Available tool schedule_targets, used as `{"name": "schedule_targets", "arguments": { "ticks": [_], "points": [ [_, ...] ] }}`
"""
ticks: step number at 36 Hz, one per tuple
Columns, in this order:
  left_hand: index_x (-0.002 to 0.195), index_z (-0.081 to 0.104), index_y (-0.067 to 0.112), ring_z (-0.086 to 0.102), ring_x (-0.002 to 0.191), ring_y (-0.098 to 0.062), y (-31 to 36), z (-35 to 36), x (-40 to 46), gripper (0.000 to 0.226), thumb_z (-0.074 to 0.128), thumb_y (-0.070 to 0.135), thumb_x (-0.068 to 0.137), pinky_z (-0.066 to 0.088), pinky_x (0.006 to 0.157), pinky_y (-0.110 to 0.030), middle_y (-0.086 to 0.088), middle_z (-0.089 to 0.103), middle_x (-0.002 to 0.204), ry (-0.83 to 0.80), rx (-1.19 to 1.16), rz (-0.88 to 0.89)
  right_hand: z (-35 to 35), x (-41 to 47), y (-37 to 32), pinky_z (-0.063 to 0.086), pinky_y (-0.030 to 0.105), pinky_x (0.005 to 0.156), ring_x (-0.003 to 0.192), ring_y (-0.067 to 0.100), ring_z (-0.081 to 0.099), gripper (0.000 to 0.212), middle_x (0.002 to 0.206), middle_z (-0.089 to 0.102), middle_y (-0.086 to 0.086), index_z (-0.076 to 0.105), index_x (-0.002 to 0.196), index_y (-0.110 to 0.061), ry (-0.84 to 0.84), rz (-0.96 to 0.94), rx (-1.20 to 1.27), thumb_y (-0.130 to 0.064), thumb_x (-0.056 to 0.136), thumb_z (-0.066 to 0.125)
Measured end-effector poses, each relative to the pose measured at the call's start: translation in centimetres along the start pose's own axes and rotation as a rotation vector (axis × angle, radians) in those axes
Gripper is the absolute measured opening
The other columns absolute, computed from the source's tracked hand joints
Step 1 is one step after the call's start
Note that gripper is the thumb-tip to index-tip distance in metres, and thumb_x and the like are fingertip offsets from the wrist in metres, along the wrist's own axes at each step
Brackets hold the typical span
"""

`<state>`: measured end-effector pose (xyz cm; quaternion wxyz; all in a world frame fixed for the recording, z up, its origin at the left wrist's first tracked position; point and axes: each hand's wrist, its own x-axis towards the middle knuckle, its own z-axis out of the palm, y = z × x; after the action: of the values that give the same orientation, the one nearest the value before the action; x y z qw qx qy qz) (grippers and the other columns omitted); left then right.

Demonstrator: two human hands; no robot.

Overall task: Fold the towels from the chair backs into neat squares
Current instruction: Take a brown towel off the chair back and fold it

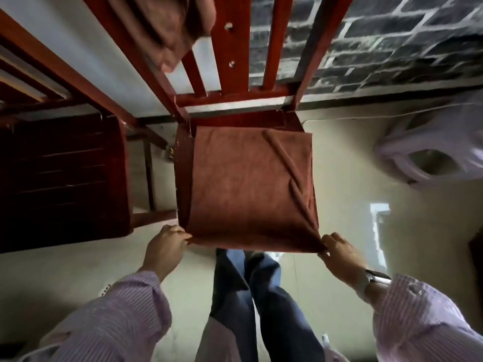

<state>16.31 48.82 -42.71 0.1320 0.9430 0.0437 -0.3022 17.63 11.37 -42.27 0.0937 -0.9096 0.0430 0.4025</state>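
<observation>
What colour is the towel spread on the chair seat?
Reddish brown, plain; the towel shows best in the head view, the only one.

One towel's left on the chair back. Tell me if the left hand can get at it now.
Probably not right away: the left hand pinches a corner of the spread towel. The other towel hangs unobstructed.

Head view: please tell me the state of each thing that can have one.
Towel on the seat: spread flat, one diagonal wrinkle, near corners pinched.
Towel on the chair back: draped, unfolded.
Left hand: pinches the near left corner.
Right hand: pinches the near right corner.
</observation>
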Motion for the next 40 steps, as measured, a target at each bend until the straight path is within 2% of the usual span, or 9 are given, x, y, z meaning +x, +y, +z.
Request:
{"name": "schedule_targets", "arguments": {
  "ticks": [4,9,16,22,27,31,33,35,40],
  "points": [
    [0.116,0.063,0.018,0.046,0.116,-0.019,-0.5,2.1,0.4,0.035,0.046,0.008,0.088,0.04,0.093,-0.03,0.0,0.059,0.121,-0.118,0.01,-0.005,2.0,0.6,0.5,0.047,0.034,0.084,0.108,0.026,0.053,0.026,0.117,0.054,0.005,0.053,0.113,-0.018,-0.128,0.025,-0.002,-0.02,0.089,0.045],
    [0.121,0.058,0.026,0.044,0.121,-0.02,-0.3,1.8,2.9,0.037,0.053,0.027,0.084,0.038,0.099,-0.035,0.002,0.05,0.132,-0.329,0.034,-0.038,1.6,2.2,-0.2,0.038,0.033,0.099,0.125,0.02,0.042,0.043,0.133,0.046,-0.002,0.049,0.124,-0.027,-0.251,0.058,-0.034,-0.017,0.083,0.045],
    [0.12,0.057,0.01,0.051,0.113,-0.032,2.0,-0.9,10.2,0.033,0.046,0.013,0.089,0.042,0.097,-0.04,-0.014,0.054,0.122,-0.08,-0.157,-0.085,-1.9,8.0,-2.8,0.046,0.037,0.09,0.103,0.036,0.057,0.031,0.118,0.058,0.015,0.059,0.112,-0.014,0.027,0.165,0.296,-0.012,0.087,0.041],
    [0.126,0.05,0.005,0.043,0.122,-0.032,4.1,-3.3,17.6,0.036,0.045,0.009,0.091,0.035,0.102,-0.039,-0.014,0.047,0.131,0.084,-0.137,0.036,-5.6,14.4,-5.3,0.044,0.04,0.092,0.107,0.039,0.053,0.033,0.121,0.054,0.019,0.056,0.119,-0.008,0.301,0.16,0.492,-0.017,0.09,0.043],
    [0.139,0.035,0.007,0.026,0.135,-0.029,4.4,-4.6,22.5,0.046,0.043,0.015,0.094,0.029,0.108,-0.044,-0.009,0.03,0.147,0.16,-0.02,0.123,-8.3,18.8,-6.4,0.037,0.043,0.095,0.114,0.041,0.042,0.037,0.127,0.046,0.02,0.048,0.127,-0.007,0.446,0.065,0.324,-0.013,0.09,0.043],
    [0.143,0.024,0.009,0.011,0.141,-0.028,3.9,-5.1,24.9,0.054,0.045,0.02,0.094,0.022,0.108,-0.049,-0.01,0.023,0.151,0.172,0.105,0.121,-9.4,21.5,-7.0,0.03,0.047,0.103,0.13,0.033,0.028,0.052,0.148,0.029,0.007,0.031,0.141,-0.022,0.376,0.014,0.19,-0.016,0.09,0.039],
    [0.142,0.027,0.009,0.017,0.137,-0.032,3.4,-5.2,25.6,0.06,0.053,0.02,0.09,0.023,0.107,-0.051,-0.015,0.032,0.143,0.192,0.138,0.111,-9.5,22.3,-7.4,0.028,0.047,0.103,0.133,0.03,0.026,0.052,0.149,0.028,0.005,0.026,0.142,-0.024,0.346,0.01,0.131,-0.018,0.092,0.036],
    [0.139,0.033,0.011,0.027,0.129,-0.035,3.3,-5.4,26.1,0.061,0.06,0.02,0.085,0.024,0.105,-0.05,-0.017,0.041,0.132,0.199,0.149,0.084,-9.7,22.8,-7.7,0.029,0.045,0.101,0.126,0.033,0.034,0.051,0.139,0.038,0.012,0.031,0.14,-0.021,0.369,0.033,0.055,-0.021,0.09,0.04],
    [0.114,0.056,0.012,0.042,0.113,-0.034,3.9,-6.5,26.4,0.037,0.067,0.023,0.08,0.028,0.097,-0.046,-0.015,0.055,0.112,0.269,0.171,0.116,-10.4,22.8,-8.5,0.028,0.044,0.094,0.113,0.033,0.041,0.04,0.119,0.049,0.016,0.049,0.122,-0.012,0.495,0.06,-0.094,-0.021,0.084,0.044]
  ]
}}
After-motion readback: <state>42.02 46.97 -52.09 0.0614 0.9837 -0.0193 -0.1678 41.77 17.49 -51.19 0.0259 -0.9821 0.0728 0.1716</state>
